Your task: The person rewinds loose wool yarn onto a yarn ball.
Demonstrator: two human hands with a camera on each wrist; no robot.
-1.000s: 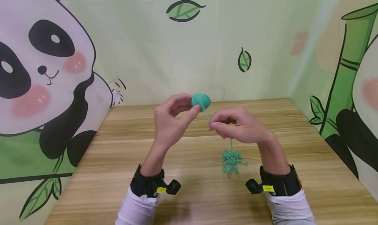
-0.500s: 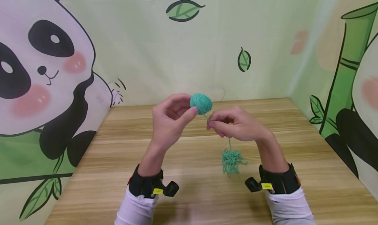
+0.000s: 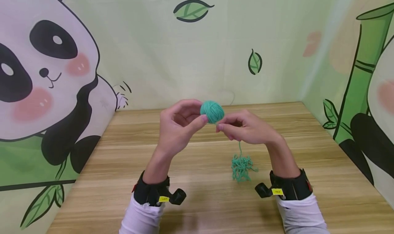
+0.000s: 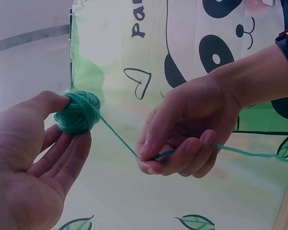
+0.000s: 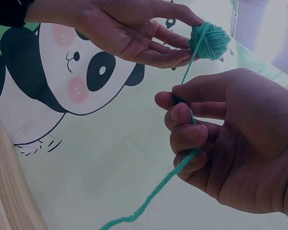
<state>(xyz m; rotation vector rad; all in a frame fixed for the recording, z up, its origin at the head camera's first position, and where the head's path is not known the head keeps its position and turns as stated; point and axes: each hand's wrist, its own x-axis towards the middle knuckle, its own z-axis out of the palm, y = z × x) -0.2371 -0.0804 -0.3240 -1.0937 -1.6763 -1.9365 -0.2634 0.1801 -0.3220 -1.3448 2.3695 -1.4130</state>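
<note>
My left hand [image 3: 180, 128] holds a small teal yarn ball [image 3: 212, 111] above the table, thumb on one side and fingertips on the other. To its right, my right hand [image 3: 249, 127] pinches the yarn strand [image 4: 116, 133] between thumb and index finger. In the right wrist view the strand runs taut from the ball [image 5: 210, 41] to the pinch, then passes through the curled fingers and trails away slack as loose yarn [image 5: 156, 191]. Below the right hand, a tangled heap of the same yarn [image 3: 241, 167] lies on the table, joined to the hanging strand.
A wood-grain table [image 3: 129, 165] spreads under both hands. Behind it hangs a pale green backdrop [image 3: 147, 63] printed with pandas, leaves and bamboo. Black wrist straps with small cameras [image 3: 178, 196] sit on both forearms.
The yarn ball has turned in my left hand, showing more of its wound side, and sits slightly lower and further right. My right hand has shifted slightly left, closer to the ball.
</note>
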